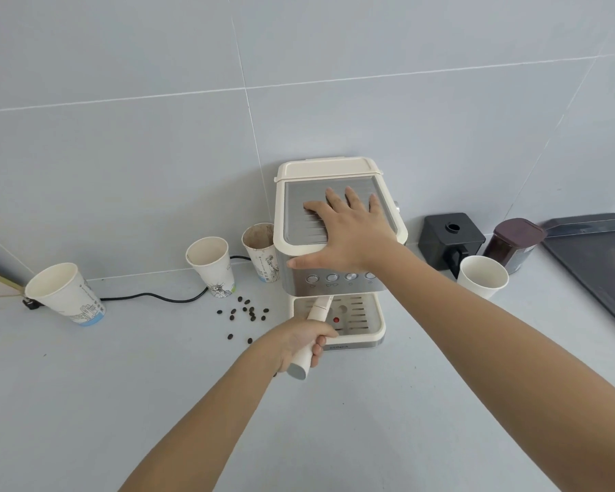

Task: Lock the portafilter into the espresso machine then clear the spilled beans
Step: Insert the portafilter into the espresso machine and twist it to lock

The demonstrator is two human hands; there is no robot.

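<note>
A cream and steel espresso machine [334, 172] stands against the tiled wall. My right hand [348, 232] lies flat on its ribbed top, fingers spread, thumb over the front edge above the buttons. My left hand [304, 340] is closed around the cream handle of the portafilter [318, 310], which runs up under the machine's front; its head is hidden there. The handle's end sticks out below my fist, pointing toward me and slightly left. Several dark coffee beans [246, 314] lie scattered on the counter left of the drip tray [364, 319].
Three printed paper cups [213, 268] stand left of the machine, with a black power cord [157, 297] running behind them. Right of it are a black box-shaped container [450, 239], a dark jar [513, 243], a plain white cup [481, 276] and a dark tray [597, 253].
</note>
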